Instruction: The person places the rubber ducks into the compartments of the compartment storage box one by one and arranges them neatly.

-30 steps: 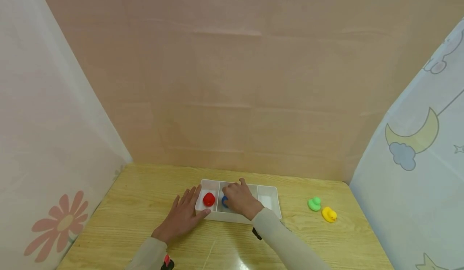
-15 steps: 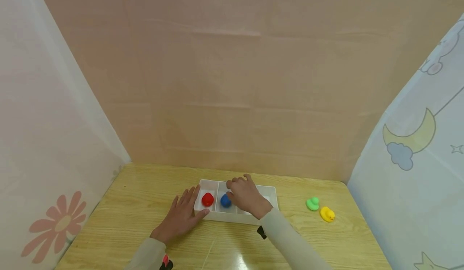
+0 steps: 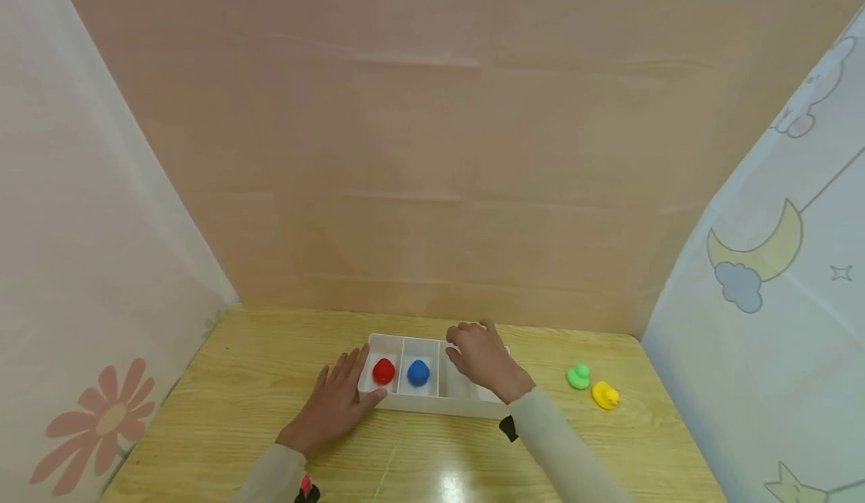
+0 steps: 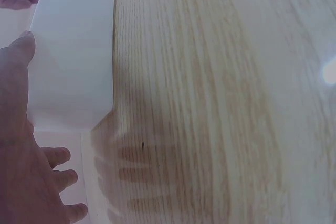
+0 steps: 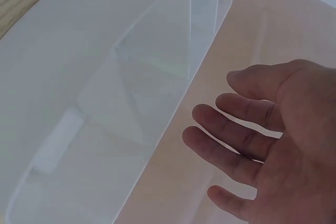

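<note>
Right hand [image 3: 482,356] has moved right, off the blue toy [image 3: 418,373] lying in the tray [image 3: 435,404], second compartment [image 3: 420,348] from left; fingers apart, empty. Left hand [image 3: 333,405], fingers extended, touches tray: should brace it while right clears dividers [image 3: 438,368].

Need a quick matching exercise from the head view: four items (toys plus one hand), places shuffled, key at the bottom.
Column 1
1. red toy
2. blue toy
3. green duck
4. left hand

Column 2
A. on the table, beside the yellow duck
B. at the left end of the tray, outside its compartments
C. in the tray, leftmost compartment
D. in the tray, second compartment from the left

Pairs: 1-C, 2-D, 3-A, 4-B
</note>
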`<state>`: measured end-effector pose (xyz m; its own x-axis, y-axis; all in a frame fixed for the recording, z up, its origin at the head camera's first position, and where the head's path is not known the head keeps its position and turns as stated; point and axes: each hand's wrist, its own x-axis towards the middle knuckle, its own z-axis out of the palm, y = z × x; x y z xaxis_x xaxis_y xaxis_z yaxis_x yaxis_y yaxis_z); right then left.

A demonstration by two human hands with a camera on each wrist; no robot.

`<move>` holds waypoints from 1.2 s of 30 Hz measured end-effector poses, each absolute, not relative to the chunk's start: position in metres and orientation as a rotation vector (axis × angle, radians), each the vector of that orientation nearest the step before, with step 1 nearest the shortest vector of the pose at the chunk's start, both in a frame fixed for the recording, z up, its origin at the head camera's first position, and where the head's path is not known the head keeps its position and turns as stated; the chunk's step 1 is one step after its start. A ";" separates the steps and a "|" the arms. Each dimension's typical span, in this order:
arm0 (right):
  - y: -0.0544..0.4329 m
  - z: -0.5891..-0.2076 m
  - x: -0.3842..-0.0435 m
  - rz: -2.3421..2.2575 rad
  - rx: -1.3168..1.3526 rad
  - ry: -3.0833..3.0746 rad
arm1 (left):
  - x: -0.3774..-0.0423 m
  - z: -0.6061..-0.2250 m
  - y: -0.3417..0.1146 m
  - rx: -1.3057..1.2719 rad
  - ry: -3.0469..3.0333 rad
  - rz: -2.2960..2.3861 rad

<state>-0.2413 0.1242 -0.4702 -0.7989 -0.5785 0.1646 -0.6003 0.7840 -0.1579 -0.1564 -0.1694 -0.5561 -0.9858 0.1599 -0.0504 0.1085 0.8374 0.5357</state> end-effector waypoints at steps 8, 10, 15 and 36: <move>0.145 -0.466 -0.243 0.354 0.871 -2.861 | -0.155 -0.557 -0.170 0.203 2.914 0.854; 0.149 -0.465 -0.244 0.342 0.859 -2.847 | -0.156 -0.558 -0.170 0.201 2.918 0.852; 0.161 -0.464 -0.244 0.350 0.829 -2.835 | -0.157 -0.560 -0.170 0.202 2.923 0.850; 0.222 -0.454 -0.243 0.407 0.656 -2.928 | -0.156 -0.557 -0.169 0.206 2.893 0.879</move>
<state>-0.2426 0.2217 -0.4536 -0.8999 -0.4024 0.1681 -0.4329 0.8704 -0.2345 -0.1562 -0.1690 -0.5569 -0.9846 0.1615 -0.0667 0.0971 0.8231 0.5596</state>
